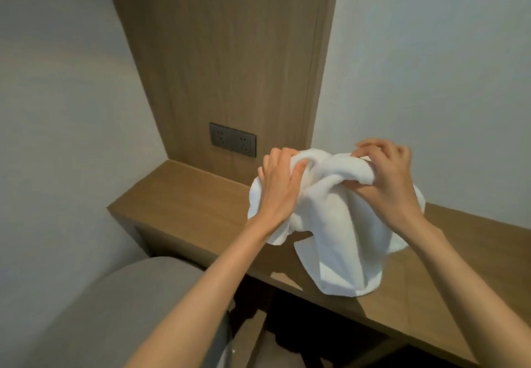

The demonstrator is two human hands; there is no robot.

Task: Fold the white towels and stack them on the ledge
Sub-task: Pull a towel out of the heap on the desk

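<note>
A white towel [339,238] hangs bunched above the wooden ledge [184,198], and its lower end rests on the ledge's top near the front edge. My left hand [280,186] grips the towel's upper left part, thumb curled into the cloth. My right hand [388,178] pinches the upper right part, fingers over the top and thumb beneath. The two hands are close together at the towel's top. No other towel is in view.
Behind the ledge, a wood wall panel carries a dark double socket plate [232,139]. White walls stand on both sides. A grey padded seat [120,310] sits low at the left. Under the ledge there is a dark gap [287,324].
</note>
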